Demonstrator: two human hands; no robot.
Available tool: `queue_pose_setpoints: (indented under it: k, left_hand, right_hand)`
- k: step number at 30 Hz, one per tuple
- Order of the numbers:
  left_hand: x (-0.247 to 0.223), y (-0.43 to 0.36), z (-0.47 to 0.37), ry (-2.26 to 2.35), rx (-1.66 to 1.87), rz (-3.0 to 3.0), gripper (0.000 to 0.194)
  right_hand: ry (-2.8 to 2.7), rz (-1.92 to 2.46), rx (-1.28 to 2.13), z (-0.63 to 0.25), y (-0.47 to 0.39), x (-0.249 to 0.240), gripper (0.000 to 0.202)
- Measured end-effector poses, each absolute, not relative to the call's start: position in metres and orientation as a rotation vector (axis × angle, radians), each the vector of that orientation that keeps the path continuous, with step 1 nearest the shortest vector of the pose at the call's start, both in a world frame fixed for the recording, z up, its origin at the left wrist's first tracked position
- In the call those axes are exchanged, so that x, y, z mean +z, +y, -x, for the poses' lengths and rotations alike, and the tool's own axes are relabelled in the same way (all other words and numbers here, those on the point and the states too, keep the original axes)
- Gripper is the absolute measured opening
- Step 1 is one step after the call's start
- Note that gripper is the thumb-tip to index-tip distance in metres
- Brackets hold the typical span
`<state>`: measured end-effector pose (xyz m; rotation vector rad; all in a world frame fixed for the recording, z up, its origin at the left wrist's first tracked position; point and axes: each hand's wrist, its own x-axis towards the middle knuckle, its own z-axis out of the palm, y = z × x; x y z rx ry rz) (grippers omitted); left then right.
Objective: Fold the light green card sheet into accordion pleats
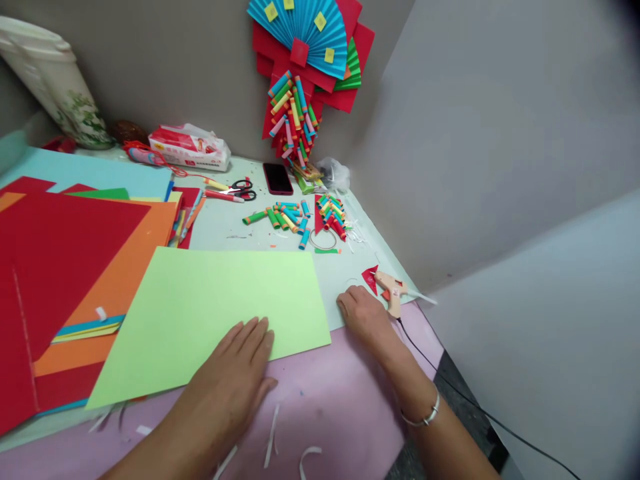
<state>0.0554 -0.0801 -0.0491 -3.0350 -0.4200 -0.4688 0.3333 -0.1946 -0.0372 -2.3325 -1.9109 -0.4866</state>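
A light green sheet of paper (220,293) lies at the front of the table, overlapping a stack of coloured paper on its left. My left hand (240,367) rests flat on the sheet's lower edge, fingers stretched out and thumb off the paper. Just past the sheet's right edge, my right hand (367,317) sits on the table with curled fingers; their tips are hidden, so any small thing in them cannot be made out. A beige glue gun (393,288) with a white glue stick lies beside that hand, its nozzle over a red paper scrap (370,278).
Red paper (75,247) and other sheets cover the left. Behind are scissors (237,189), a phone (278,179), a tissue pack (190,147) and several rolled paper tubes (287,217). A fan decoration (305,40) hangs at the wall. The glue gun's cord (465,393) runs off right.
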Motion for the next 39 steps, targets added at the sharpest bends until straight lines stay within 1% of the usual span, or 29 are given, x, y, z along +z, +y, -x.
queue_pose_setpoints:
  k: [4, 7, 9, 10, 13, 15, 19, 22, 24, 26, 29, 30, 31, 34, 39]
  left_hand:
    - [-0.058, -0.076, -0.053, -0.424, -0.48, 3.045, 0.05]
    - [-0.062, -0.077, -0.052, -0.395, -0.581, 3.027, 0.048]
    - [-0.061, -0.078, -0.052, -0.371, -0.676, 2.994, 0.046]
    - [-0.06, -0.078, -0.051, -0.36, -0.716, 2.982, 0.045]
    - [-0.057, -0.074, -0.05, -0.366, -0.796, 2.994, 0.042]
    - [-0.056, -0.071, -0.05, -0.426, -0.849, 3.024, 0.041]
    - [-0.054, -0.066, -0.05, -0.537, -0.977, 3.052, 0.035]
    - [-0.049, -0.064, -0.05, -0.595, -1.06, 3.105, 0.035]
    - [-0.041, -0.061, -0.049, -0.776, -1.076, 3.193, 0.038]
    - [-0.032, -0.055, -0.049, -1.079, -1.048, 3.287, 0.043]
    - [-0.021, -0.044, -0.048, -1.554, -0.957, 3.348, 0.048]
    - [-0.019, -0.041, -0.048, -1.675, -0.921, 3.353, 0.048]
    - [-0.017, -0.039, -0.048, -1.769, -0.886, 3.354, 0.048]
    - [-0.016, -0.037, -0.047, -1.893, -0.839, 3.362, 0.046]
    - [-0.017, -0.039, -0.046, -1.926, -0.773, 3.377, 0.048]
  right_hand:
    - [-1.734, 2.419, -0.577, -0.354, -0.191, -0.032, 0.023]
    - [-1.494, 2.488, -0.679, -0.374, -0.199, -0.012, 0.024]
    - [-1.425, 2.489, -0.656, -0.376, -0.205, 0.001, 0.023]
    - [-1.494, 2.453, -0.537, -0.372, -0.207, 0.006, 0.022]
    - [-1.836, 2.262, -0.033, -0.347, -0.205, 0.012, 0.015]
    - [-1.89, 2.213, 0.201, -0.331, -0.199, 0.012, 0.013]
    - [-1.749, 2.261, 0.521, -0.328, -0.187, 0.012, 0.017]
    - [-1.66, 2.257, 0.632, -0.337, -0.183, 0.012, 0.02]
    - [-1.647, 2.234, 0.659, -0.34, -0.182, 0.011, 0.021]
    - [-1.637, 2.224, 0.68, -0.338, -0.179, 0.011, 0.02]
    - [-1.649, 2.236, 0.698, -0.33, -0.175, 0.013, 0.007]
    - [-1.673, 2.243, 0.688, -0.327, -0.174, 0.015, 0.006]
    - [-1.709, 2.253, 0.666, -0.323, -0.173, 0.016, 0.01]
    - [-1.856, 2.295, 0.527, -0.314, -0.172, 0.017, 0.017]
    - [-1.916, 2.361, 0.338, -0.318, -0.181, 0.009, 0.012]
